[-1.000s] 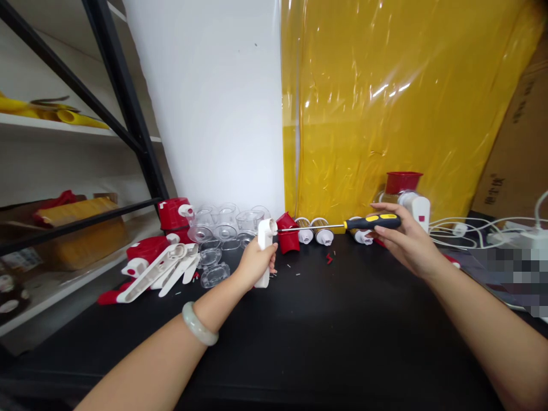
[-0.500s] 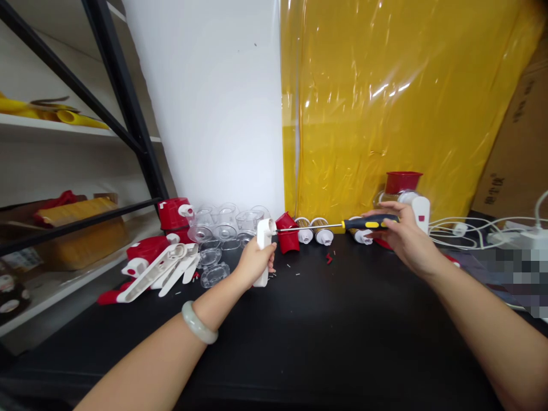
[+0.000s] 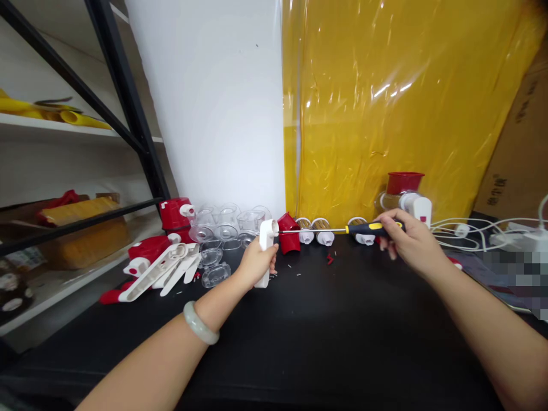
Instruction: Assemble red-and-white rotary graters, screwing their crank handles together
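Observation:
My left hand [image 3: 258,262] is closed around a white plastic crank handle [image 3: 266,240], held upright over the black table. The open round end of the handle faces right. My right hand [image 3: 406,237] grips a screwdriver [image 3: 371,229] by its dark blue and yellow grip. Its long shaft lies level and points left, with the tip at the round end of the handle. Whether the tip sits inside the opening or just in front of it, I cannot tell. Behind the shaft lie a red plastic hopper [image 3: 289,233] and several grater drums [image 3: 324,231] with white ends.
Red housings [image 3: 149,248], white handles [image 3: 156,274] and clear plastic cups [image 3: 226,222] crowd the table's left. An assembled red and white grater [image 3: 405,182] stands at back right near white cables [image 3: 464,234]. Small red pieces [image 3: 329,259] and screws lie mid-table. A black-framed shelf [image 3: 137,123] borders the left.
My right hand has turned, its fingers now curled over the end of the screwdriver's grip. The screwdriver has shifted slightly right. My left hand and the handle stay nearly in place.

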Available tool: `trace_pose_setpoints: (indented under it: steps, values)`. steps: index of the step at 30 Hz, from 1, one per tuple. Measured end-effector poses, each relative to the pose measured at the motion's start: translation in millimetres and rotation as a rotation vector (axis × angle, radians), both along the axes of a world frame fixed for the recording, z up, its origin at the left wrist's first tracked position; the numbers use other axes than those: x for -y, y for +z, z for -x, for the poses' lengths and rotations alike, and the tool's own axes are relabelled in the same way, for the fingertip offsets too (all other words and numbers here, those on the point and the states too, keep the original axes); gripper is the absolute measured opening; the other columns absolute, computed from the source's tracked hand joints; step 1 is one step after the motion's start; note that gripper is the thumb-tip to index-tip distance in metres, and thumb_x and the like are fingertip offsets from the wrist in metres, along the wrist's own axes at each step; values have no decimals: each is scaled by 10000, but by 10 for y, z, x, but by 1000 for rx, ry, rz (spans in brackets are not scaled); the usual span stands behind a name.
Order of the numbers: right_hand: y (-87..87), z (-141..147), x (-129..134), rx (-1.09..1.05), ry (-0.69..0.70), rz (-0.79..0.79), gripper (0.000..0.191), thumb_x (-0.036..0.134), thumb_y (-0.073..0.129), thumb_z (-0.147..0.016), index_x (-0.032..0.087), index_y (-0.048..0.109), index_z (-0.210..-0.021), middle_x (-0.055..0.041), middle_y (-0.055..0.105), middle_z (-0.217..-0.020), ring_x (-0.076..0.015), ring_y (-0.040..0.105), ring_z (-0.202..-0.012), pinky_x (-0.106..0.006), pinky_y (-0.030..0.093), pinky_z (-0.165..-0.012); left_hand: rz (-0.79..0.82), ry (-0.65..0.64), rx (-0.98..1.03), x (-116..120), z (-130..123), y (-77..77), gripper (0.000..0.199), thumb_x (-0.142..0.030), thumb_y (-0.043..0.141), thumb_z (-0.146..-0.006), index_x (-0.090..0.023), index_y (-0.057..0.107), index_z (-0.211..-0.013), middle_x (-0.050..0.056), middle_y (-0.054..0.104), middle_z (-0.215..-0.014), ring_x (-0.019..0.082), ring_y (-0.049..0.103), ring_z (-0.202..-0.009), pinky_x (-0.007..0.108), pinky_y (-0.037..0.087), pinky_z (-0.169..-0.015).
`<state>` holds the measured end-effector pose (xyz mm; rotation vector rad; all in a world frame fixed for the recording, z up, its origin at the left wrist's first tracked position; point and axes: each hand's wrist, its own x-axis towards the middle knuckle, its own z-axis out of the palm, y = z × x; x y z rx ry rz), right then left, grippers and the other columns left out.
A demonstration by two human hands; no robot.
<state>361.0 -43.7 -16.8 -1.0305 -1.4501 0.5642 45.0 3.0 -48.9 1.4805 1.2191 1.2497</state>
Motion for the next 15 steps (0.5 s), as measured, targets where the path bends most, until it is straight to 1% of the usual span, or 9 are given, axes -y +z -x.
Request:
trace_pose_setpoints:
  steps: [2,4,5,6,8,10,11,13,15]
  values:
    - [-3,4,-6,-64,32,-20,355,610,537,-844,265,552,-927,7,611,-611,-161,588,-473,-295,508,-434,-7,-4,6,5,2,7,194,-250,636,-754,-194,455,-795,-68,493,-509,89,454,-385,215,463,-371]
    - [-3,14,-13,-170,112,-97,367,567,631,-795,295,518,-1015,-23,682,-889,-206,685,-754,-339,586,-581,-13,6,4,4,8,13,198,-252,638,-756,-193,451,-779,-65,492,-508,85,451,-382,211,462,-374]
    - [-3,17,-13,-194,134,-123,406,526,692,-758,309,501,-1044,-24,680,-988,-218,688,-859,-359,600,-652,-15,11,1,3,11,14,195,-249,635,-759,-192,449,-776,-64,492,-509,84,451,-382,211,463,-375]
    - [-3,18,-12,-183,135,-125,433,490,733,-730,314,495,-1047,-21,681,-1002,-221,688,-878,-364,600,-679,-15,13,-3,2,13,15,191,-246,632,-762,-192,450,-777,-64,493,-510,84,452,-382,212,465,-376]
    - [-8,10,-6,-89,78,-50,360,498,716,-752,290,520,-971,-3,681,-778,-192,677,-656,-326,573,-579,-10,14,-14,2,14,17,181,-237,627,-766,-193,454,-798,-66,496,-511,89,460,-383,215,468,-375]
    - [-15,-1,-4,-16,-1,38,344,595,583,-825,255,536,-840,34,555,-502,-139,528,-384,-284,477,-417,-4,18,-27,6,8,19,179,-227,627,-766,-193,460,-821,-69,497,-506,95,467,-382,218,466,-369]
    - [-17,-3,-5,-27,-8,60,391,635,514,-847,246,538,-812,38,522,-465,-129,489,-348,-279,451,-391,-2,24,-34,8,4,21,178,-222,627,-766,-192,462,-826,-71,496,-502,97,469,-380,219,465,-365]
    - [-17,-2,-10,-157,57,30,393,645,510,-843,255,544,-879,14,618,-606,-153,594,-470,-291,506,-459,2,32,-42,9,-1,22,173,-216,625,-767,-188,466,-829,-70,495,-497,101,475,-378,221,466,-364]
    - [-9,0,-12,-280,165,-24,381,555,666,-774,304,512,-1017,-3,694,-904,-195,698,-762,-333,576,-642,-2,35,-46,5,-1,19,172,-215,628,-769,-186,470,-830,-69,496,-497,103,481,-380,223,468,-368]
